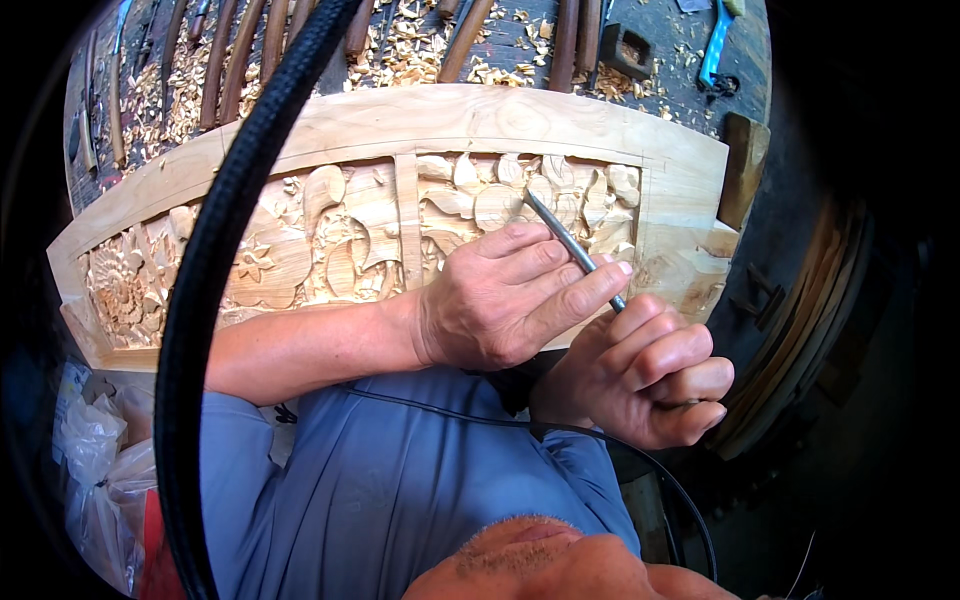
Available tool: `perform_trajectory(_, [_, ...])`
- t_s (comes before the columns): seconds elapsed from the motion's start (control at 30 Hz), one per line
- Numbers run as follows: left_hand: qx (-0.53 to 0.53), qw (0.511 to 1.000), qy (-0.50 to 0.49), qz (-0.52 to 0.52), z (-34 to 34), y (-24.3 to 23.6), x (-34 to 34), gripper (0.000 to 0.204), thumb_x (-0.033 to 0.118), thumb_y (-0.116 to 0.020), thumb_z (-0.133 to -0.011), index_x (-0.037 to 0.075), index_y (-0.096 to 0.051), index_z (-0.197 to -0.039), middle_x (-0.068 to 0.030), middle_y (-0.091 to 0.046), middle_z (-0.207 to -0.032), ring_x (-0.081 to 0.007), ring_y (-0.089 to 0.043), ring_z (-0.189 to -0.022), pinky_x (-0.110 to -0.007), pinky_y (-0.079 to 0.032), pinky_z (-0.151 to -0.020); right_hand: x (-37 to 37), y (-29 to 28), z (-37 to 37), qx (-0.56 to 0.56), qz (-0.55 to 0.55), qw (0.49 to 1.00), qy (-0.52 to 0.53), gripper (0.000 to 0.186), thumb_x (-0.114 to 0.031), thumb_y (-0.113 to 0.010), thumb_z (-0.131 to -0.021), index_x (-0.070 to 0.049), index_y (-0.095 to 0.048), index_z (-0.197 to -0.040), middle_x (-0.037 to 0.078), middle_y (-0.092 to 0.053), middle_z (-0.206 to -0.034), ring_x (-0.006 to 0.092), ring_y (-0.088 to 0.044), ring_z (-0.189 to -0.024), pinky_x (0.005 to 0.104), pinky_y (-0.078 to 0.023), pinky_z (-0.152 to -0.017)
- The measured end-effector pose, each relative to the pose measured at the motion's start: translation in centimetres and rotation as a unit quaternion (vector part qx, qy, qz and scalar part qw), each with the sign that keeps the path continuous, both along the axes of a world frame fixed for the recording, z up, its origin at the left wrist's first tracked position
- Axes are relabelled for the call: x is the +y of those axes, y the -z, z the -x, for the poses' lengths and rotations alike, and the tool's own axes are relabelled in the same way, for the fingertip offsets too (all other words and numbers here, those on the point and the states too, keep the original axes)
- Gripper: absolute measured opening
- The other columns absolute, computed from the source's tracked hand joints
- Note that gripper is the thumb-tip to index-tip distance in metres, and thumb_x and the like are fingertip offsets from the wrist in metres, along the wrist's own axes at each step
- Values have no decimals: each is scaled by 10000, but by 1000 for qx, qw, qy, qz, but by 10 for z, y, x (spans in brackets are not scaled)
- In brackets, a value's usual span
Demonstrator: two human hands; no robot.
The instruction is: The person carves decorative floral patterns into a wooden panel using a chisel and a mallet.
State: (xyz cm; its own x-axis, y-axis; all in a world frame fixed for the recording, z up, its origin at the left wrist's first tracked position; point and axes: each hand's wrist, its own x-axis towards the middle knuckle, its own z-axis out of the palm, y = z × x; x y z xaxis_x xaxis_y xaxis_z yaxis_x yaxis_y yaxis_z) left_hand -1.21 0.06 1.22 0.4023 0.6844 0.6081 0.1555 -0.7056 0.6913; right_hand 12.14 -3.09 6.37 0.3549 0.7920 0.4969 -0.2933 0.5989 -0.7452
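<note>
A wooden panel (480, 112) with relief carving lies crosswise in front of me. A slim metal carving chisel (562, 232) slants over its right section, its tip at a rounded, pencil-marked shape (500, 205). My left hand (500, 300) lies across the carving, its fingers closed along the chisel's shank. Close beside it, my right hand (650, 370) is wrapped round the chisel's rear end; its fingers hide the handle. Carved leaves (625, 182) surround the tip. A carved flower (120, 285) is at the panel's left end.
Several wooden-handled tools (240, 65) lie along the far bench among wood shavings (420, 50). A blue-handled brush (715, 45) and a dark hollow block (627, 52) lie far right. A black strap (225, 220) crosses the view. Plastic bags (95, 450) sit at lower left.
</note>
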Motion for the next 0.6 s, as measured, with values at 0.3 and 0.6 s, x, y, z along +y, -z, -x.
perform_trajectory(0.3, [7,1000,3,5,1,0,0,551,41,-707,-859,-55,-658,-1399,-77,-758,-935,-227,-754,-872,-385,-614,-844,2,-1,-1,5,10,1000,1,490,-418,-458,-1189,-97,-403,-823,82,-535,-697,151,-455,-431,295,-417,-420])
perform_trajectory(0.6, [14,1000,1,10,1,-4,0,572,31,-709,-838,-63,-658,-1400,-92,-765,-956,-225,-754,-874,-370,-614,-815,4,-5,-5,38,27,999,-18,487,-416,-482,-1183,-97,-410,-821,80,-548,-706,144,-449,-421,290,-381,-410])
